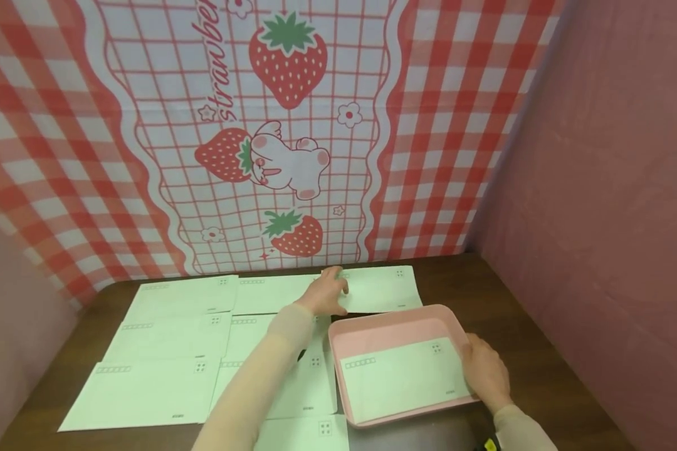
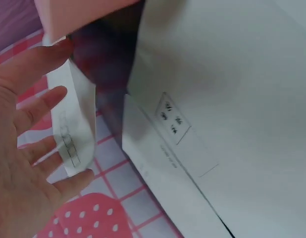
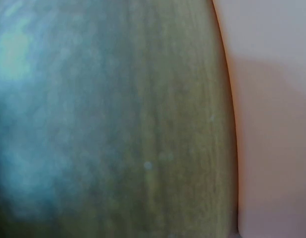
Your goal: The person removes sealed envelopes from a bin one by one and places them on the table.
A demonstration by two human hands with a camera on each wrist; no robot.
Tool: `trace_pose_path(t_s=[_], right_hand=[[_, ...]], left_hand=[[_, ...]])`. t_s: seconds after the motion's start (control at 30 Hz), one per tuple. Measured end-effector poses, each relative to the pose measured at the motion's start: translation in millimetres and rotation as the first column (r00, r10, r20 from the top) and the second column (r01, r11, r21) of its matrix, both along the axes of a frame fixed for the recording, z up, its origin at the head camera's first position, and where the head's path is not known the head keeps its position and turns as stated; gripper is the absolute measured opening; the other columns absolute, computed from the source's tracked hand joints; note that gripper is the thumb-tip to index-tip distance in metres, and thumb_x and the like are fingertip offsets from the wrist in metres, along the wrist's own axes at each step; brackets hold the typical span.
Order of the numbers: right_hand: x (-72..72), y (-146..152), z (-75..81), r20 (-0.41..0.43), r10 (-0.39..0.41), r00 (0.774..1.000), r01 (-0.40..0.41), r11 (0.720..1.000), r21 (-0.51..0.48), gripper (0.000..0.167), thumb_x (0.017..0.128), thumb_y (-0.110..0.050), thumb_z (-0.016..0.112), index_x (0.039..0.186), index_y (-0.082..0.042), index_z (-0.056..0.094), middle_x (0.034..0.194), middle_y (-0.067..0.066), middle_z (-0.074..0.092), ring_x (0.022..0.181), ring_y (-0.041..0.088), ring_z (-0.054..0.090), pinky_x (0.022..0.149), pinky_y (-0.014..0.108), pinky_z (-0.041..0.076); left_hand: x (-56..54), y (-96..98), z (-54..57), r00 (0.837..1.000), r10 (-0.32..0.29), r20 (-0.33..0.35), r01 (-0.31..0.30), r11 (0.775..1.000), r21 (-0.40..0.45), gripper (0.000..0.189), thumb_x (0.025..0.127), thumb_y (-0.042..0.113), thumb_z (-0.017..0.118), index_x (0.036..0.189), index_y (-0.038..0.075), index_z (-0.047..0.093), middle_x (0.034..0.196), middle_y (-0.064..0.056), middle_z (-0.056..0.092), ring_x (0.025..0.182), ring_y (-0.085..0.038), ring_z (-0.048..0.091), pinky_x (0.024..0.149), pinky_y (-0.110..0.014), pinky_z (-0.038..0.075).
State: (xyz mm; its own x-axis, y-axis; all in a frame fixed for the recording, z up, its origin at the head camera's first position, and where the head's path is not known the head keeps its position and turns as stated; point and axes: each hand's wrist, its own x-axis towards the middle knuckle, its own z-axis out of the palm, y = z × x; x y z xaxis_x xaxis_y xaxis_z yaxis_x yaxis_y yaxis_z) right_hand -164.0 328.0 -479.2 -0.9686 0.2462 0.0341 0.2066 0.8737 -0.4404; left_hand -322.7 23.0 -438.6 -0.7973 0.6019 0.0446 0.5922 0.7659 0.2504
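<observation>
Over the back row of white envelopes, my left hand (image 1: 324, 293) is spread above the left end of the back-right envelope (image 1: 380, 289). Its fingers look loosely extended in the left wrist view, beside that envelope (image 2: 81, 114); whether they touch it I cannot tell. My right hand (image 1: 486, 371) grips the right rim of a shallow pink tray (image 1: 383, 331). One envelope (image 1: 403, 379) lies inside the tray, printed side up. The right wrist view shows only the dark tabletop and a pink surface, with no fingers visible.
Several more white envelopes (image 1: 146, 394) lie in rows across the left and middle of the brown wooden table (image 1: 541, 376). One envelope (image 1: 304, 435) is at the front edge, partly cut off. A strawberry-print cloth (image 1: 282, 156) hangs behind the table. Pink cloth (image 1: 609, 156) hangs at the right.
</observation>
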Motion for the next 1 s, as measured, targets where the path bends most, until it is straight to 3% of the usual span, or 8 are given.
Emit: trace_pose_path(t_s=[0.33, 0.4, 0.5, 0.63, 0.7, 0.77, 0.87, 1.0], right_hand=[[-1.9, -4, -5.1, -0.006, 0.001, 1.0, -0.001, 1.0, -0.009, 0.036, 0.096, -0.015, 0.036, 0.126, 0.001, 0.045, 0.117, 0.028, 0.052, 0.1, 0.047, 0.052, 0.077, 0.056, 0.042], [-2.0, -4, -6.0, -0.011, 0.001, 1.0, -0.001, 1.0, -0.003, 0.036, 0.095, -0.015, 0.036, 0.126, 0.002, 0.045, 0.117, 0.028, 0.053, 0.1, 0.047, 0.052, 0.077, 0.056, 0.042], [-1.3, -3, -6.3, -0.018, -0.002, 1.0, 0.002, 1.0, 0.007, 0.036, 0.095, -0.014, 0.036, 0.126, 0.002, 0.045, 0.117, 0.028, 0.053, 0.1, 0.047, 0.052, 0.077, 0.057, 0.042], [-0.2, -1, -5.9, -0.015, -0.003, 1.0, 0.004, 1.0, 0.01, 0.036, 0.095, -0.014, 0.036, 0.126, 0.002, 0.045, 0.117, 0.028, 0.052, 0.101, 0.048, 0.052, 0.077, 0.056, 0.042], [-0.1, 0, -5.8, -0.015, -0.003, 1.0, 0.003, 1.0, 0.012, 0.036, 0.095, -0.014, 0.036, 0.126, 0.002, 0.045, 0.116, 0.028, 0.053, 0.1, 0.048, 0.052, 0.077, 0.056, 0.042], [-0.8, 1, -5.6, -0.022, -0.002, 1.0, 0.003, 1.0, 0.016, 0.036, 0.095, -0.014, 0.036, 0.126, 0.002, 0.045, 0.115, 0.028, 0.053, 0.099, 0.048, 0.052, 0.076, 0.056, 0.042], [-1.8, 2, -5.0, -0.026, -0.005, 1.0, 0.005, 1.0, 0.018, 0.036, 0.095, -0.015, 0.036, 0.126, 0.002, 0.045, 0.115, 0.029, 0.053, 0.098, 0.048, 0.052, 0.075, 0.057, 0.042], [-2.2, 3, -4.3, -0.016, -0.01, 1.0, 0.01, 1.0, 0.015, 0.036, 0.095, -0.015, 0.036, 0.126, 0.002, 0.044, 0.115, 0.03, 0.052, 0.097, 0.048, 0.052, 0.074, 0.057, 0.043]], left_hand=[[-1.9, -0.6, -15.7, 0.998, 0.012, 0.062, -0.013, 1.0, 0.012, 0.044, 0.074, 0.028, 0.075, 0.112, 0.01, 0.06, 0.145, -0.017, 0.028, 0.133, -0.033, 0.027, 0.1, -0.045, 0.037], [-0.8, -1.0, -18.1, 0.999, 0.017, 0.037, -0.017, 1.0, 0.014, 0.044, 0.076, 0.027, 0.073, 0.114, 0.009, 0.059, 0.143, -0.017, 0.031, 0.13, -0.033, 0.032, 0.101, -0.044, 0.036], [6.4, 2.8, -17.1, 0.998, 0.008, -0.059, -0.007, 1.0, 0.014, 0.041, 0.08, 0.027, 0.069, 0.114, 0.009, 0.058, 0.135, -0.013, 0.043, 0.119, -0.029, 0.047, 0.094, -0.043, 0.042], [33.4, 17.9, -5.7, 0.988, -0.052, -0.146, 0.053, 0.999, 0.008, 0.031, 0.083, 0.027, 0.064, 0.11, 0.012, 0.06, 0.112, -0.004, 0.058, 0.1, -0.02, 0.057, 0.084, -0.036, 0.047], [52.9, 26.6, 1.5, 0.988, -0.098, -0.117, 0.095, 0.995, -0.026, 0.027, 0.084, 0.029, 0.064, 0.107, 0.014, 0.061, 0.103, 0.0, 0.061, 0.095, -0.016, 0.058, 0.08, -0.033, 0.047], [73.6, 33.5, 6.4, 0.992, -0.116, -0.054, 0.109, 0.988, -0.113, 0.031, 0.081, 0.037, 0.065, 0.103, 0.016, 0.062, 0.096, 0.004, 0.062, 0.087, -0.012, 0.059, 0.077, -0.031, 0.046], [101.6, 40.2, 9.7, 0.995, -0.056, 0.086, 0.076, 0.964, -0.256, 0.051, 0.07, 0.05, 0.071, 0.106, 0.015, 0.06, 0.094, 0.002, 0.061, 0.083, -0.013, 0.056, 0.082, -0.034, 0.045], [126.2, 45.8, 5.6, 0.991, 0.056, 0.12, -0.006, 0.923, -0.384, 0.08, 0.054, 0.06, 0.077, 0.113, 0.01, 0.057, 0.097, -0.005, 0.055, 0.086, -0.018, 0.052, 0.09, -0.038, 0.042]])
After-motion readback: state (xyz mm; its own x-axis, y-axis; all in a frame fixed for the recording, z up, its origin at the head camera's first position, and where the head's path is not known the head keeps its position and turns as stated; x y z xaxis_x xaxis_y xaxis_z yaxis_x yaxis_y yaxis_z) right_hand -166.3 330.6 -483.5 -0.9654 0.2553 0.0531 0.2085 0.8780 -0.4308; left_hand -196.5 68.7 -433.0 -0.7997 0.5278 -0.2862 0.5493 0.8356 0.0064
